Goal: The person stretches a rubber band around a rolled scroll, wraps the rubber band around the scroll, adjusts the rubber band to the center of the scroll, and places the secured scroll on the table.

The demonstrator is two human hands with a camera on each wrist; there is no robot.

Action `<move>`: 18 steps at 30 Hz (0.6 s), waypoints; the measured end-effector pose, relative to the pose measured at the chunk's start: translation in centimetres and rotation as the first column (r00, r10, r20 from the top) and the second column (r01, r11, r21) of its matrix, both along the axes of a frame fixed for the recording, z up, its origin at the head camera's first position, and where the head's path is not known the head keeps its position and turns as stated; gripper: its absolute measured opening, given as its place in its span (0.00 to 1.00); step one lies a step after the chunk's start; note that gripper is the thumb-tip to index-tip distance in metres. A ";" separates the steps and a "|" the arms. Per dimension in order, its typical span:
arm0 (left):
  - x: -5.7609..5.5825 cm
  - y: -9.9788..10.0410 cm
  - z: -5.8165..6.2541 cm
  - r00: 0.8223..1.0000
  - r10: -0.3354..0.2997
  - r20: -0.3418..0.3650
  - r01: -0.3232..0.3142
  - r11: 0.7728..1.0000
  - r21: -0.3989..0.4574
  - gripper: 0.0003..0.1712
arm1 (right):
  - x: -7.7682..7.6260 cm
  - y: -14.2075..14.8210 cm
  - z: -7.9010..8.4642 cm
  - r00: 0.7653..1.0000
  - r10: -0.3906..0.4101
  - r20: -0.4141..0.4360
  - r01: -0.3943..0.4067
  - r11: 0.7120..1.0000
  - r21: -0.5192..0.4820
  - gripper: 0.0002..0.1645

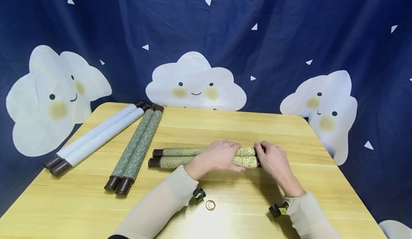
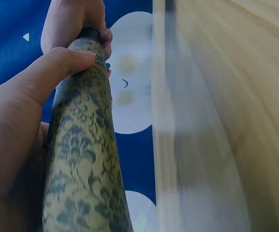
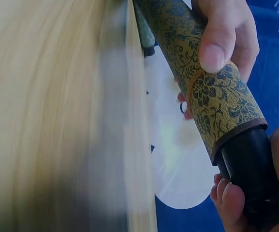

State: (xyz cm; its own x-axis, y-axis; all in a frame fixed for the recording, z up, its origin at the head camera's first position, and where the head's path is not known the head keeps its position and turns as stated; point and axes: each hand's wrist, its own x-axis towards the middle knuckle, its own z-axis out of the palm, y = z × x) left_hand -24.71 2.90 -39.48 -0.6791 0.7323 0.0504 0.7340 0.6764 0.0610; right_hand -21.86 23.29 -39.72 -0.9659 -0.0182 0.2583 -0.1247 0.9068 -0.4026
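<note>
A rolled scroll with yellow-green floral cloth (image 1: 180,162) lies crosswise in the head view, its two rollers side by side with dark end caps (image 1: 154,163). My left hand (image 1: 220,155) grips it right of its middle, thumb along the near side. A thin tan band (image 1: 241,160) circles both rollers beside those fingers. At the right end, my right hand (image 1: 275,160) holds the dark caps. The right wrist view shows its fingers (image 3: 231,200) curled around a black cap (image 3: 253,169). The left thumb (image 3: 212,58) presses on the cloth near the band.
Two loose tan bands (image 1: 210,205) lie on the wooden table (image 1: 244,214) near its front. To the left rest a dark green patterned scroll pair (image 1: 138,146) and a pale blue one (image 1: 103,133). A blue curtain with clouds (image 1: 267,3) hangs behind the table.
</note>
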 end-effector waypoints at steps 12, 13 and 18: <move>-0.2 -0.4 -0.2 1.000 0.007 0.027 -0.007 1.000 -0.010 0.53 | 0.0 0.3 -0.1 1.000 -0.025 0.017 0.025 1.000 0.005 0.27; -0.2 -0.5 -0.2 0.999 0.003 0.041 -0.003 1.000 0.004 0.55 | 0.0 0.3 -0.1 1.000 -0.027 0.013 0.027 1.000 0.005 0.27; -0.2 -0.4 0.0 0.994 -0.003 0.109 -0.010 0.992 0.127 0.68 | 0.1 -0.5 -0.6 0.999 -0.022 -0.033 0.022 1.000 0.000 0.23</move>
State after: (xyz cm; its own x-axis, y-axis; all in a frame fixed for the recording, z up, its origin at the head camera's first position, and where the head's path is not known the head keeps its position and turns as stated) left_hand -24.94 2.53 -39.49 -0.6882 0.7223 0.0683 0.7159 0.6606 0.2260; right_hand -21.80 22.81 -40.29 -0.9570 0.0023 0.2901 -0.1184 0.9098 -0.3978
